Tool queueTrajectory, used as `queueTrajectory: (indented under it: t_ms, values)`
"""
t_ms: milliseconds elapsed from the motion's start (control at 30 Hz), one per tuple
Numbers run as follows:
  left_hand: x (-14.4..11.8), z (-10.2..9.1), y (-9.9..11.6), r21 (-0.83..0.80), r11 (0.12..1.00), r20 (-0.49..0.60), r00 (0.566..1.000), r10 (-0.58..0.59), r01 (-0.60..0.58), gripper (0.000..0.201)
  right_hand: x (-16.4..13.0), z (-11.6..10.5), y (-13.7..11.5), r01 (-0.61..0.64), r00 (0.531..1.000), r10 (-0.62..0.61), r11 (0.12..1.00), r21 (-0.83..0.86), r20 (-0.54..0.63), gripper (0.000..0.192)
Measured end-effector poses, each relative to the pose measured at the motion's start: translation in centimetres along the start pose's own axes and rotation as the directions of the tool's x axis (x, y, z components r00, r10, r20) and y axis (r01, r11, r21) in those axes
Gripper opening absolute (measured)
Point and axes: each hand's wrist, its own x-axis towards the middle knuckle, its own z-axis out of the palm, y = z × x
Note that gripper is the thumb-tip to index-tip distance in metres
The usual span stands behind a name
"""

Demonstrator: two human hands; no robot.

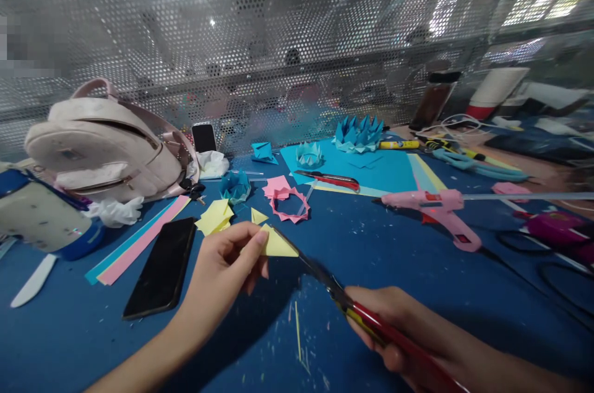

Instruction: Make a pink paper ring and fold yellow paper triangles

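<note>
The desk [352,238] is being occupied at its left by a bag [102,139] and at its right by a glue gun [431,200], presumably so elbow room is being given. Scissors [371,320] are being gripped in the closed right hand [394,306], blades being aligned along the edge of a yellow triangle [279,244]. The triangle is being pinched, above mid-desk, by the left hand [232,257] at its far corner, likely for steadiness. Below, a sliver [297,331] is lying.

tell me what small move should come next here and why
Probably trim the slanting edge of the yellow paper triangle: the left hand pinches it, the right hand holds the red-handled cutting tool with its blade at that edge, and a yellow sliver on the blue table looks like an offcut.
</note>
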Motion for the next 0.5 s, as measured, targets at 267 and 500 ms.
queueTrajectory:
  t_ms: [267,500]
  values:
    - [0.3,-0.3,-1.5,-0.015,0.999,-0.059,0.998,0.031,-0.032,0.04,0.4,-2.5,0.1,-0.172,0.968,0.05,0.848,-0.501,-0.246,0.037]
    - [0.7,-0.3,-4.1,-0.038,0.995,-0.246,0.966,0.08,-0.092,0.037,0.3,-4.9,2.0,-0.177,0.941,-0.198,0.407,-0.896,-0.276,0.028]
